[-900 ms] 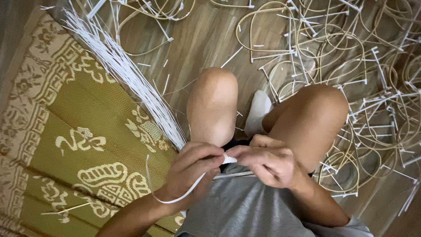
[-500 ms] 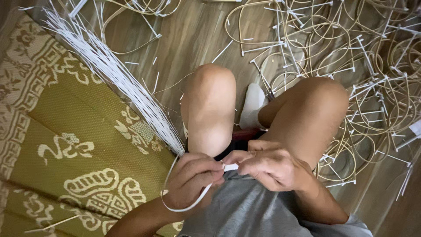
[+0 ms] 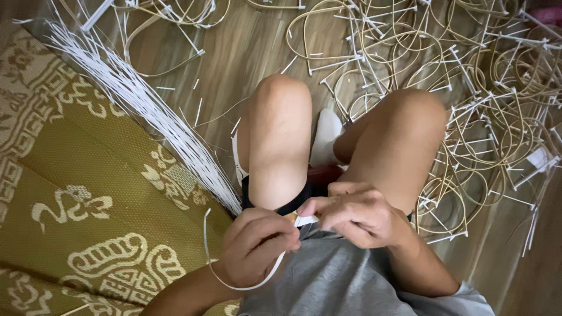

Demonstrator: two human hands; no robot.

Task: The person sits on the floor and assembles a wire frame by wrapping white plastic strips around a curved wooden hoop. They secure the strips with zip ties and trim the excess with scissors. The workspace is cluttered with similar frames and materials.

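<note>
Since the earlier view, my left hand [image 3: 257, 246] and right hand [image 3: 354, 213] had drawn closer, fingers clamped on the thin white plastic strip [image 3: 234, 281], its loop swung lower.

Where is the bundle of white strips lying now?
In the head view, the bundle of white strips lies left, between the patterned mat and the person's left knee.
</note>
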